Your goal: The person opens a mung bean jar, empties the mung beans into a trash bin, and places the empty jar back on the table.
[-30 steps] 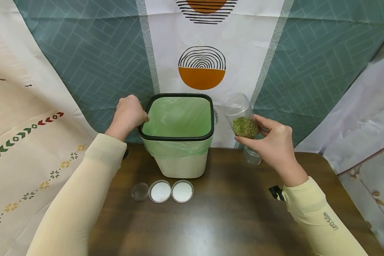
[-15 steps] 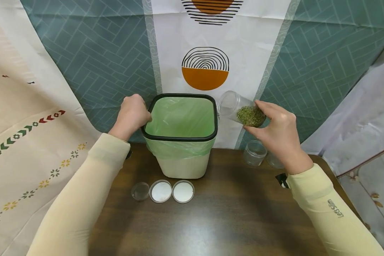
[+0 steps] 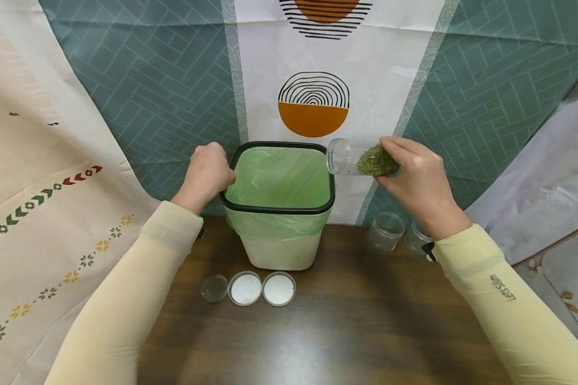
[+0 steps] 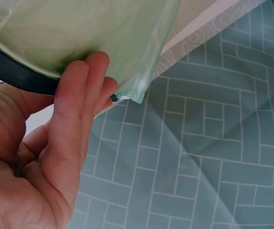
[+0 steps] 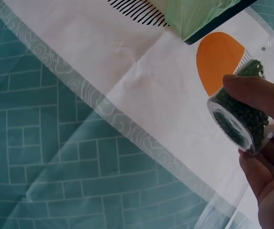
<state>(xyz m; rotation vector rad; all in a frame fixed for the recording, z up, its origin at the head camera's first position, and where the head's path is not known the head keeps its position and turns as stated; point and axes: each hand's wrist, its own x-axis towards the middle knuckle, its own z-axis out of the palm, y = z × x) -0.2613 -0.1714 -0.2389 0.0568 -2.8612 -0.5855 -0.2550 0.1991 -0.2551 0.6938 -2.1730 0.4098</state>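
Observation:
A trash bin (image 3: 283,243) with a black rim and a green plastic liner (image 3: 281,176) stands on the table. My left hand (image 3: 209,175) grips its left rim; in the left wrist view the fingers (image 4: 72,102) curl over the black edge. My right hand (image 3: 416,176) holds a clear jar (image 3: 339,156) near its base, tipped onto its side. Its mouth points left, at the bin's right rim. Green mung beans (image 3: 377,160) lie in the jar's base end, and the right wrist view shows the beans (image 5: 244,112) through its wall.
Two clear jars (image 3: 387,231) stand at the table's back right, one partly behind my right wrist. In front of the bin lie a clear lid (image 3: 214,289) and two white-centred lids (image 3: 245,289). A patterned cloth (image 3: 183,69) hangs behind the bin.
My right hand has tipped the jar from a slant to nearly horizontal, mouth leftward, and the beans have shifted along its side. The left hand keeps its grip on the rim.

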